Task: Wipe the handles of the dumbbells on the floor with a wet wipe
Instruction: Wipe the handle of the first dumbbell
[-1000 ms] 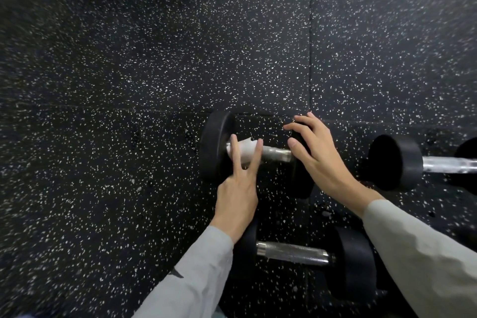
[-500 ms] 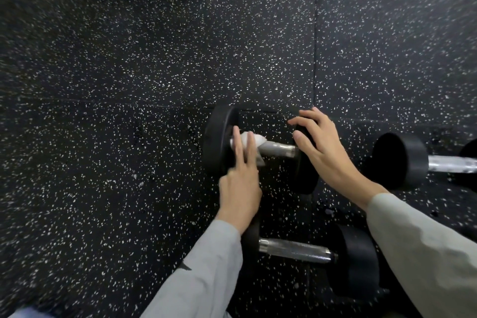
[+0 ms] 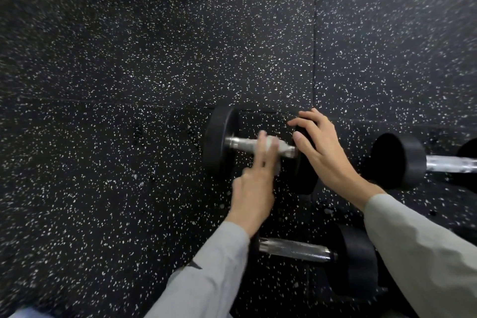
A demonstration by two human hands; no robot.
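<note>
Chrome handle: the steel handle (image 3: 241, 144) of the dumbbell being wiped (image 3: 219, 146) runs between two black weight plates; it lies on the floor directly under the left hand and just left of the right hand.
Wet wipe: a small white wet wipe (image 3: 274, 144) is draped on the right half of that handle, pressed there by the left fingers.
Left hand: the left hand (image 3: 254, 186) lies over the handle with two straight fingers (image 3: 262, 148) pushing the wipe onto the metal; it is blurred, and whether the thumb hooks under the bar cannot be told.
Right hand: the right hand (image 3: 321, 148) rests on the right-hand plate (image 3: 305, 178), fingers spread and relaxed over its top edge, thumb near the end of the handle.
Other dumbbells: a second dumbbell (image 3: 358, 263) lies nearer the person, below the left wrist, its handle bare; a third (image 3: 398, 160) lies to the right of the right hand, well apart.
Floor: black speckled rubber floor (image 3: 129, 85).
Step, as judged: wiping the first handle, with the left part looking uncovered.
Risk: flat fingers alone may let the wipe slide off or bunch at the plate, leaving the underside untouched.
Risk: if the right hand eases up, the dumbbell may roll away under the stroke.
</note>
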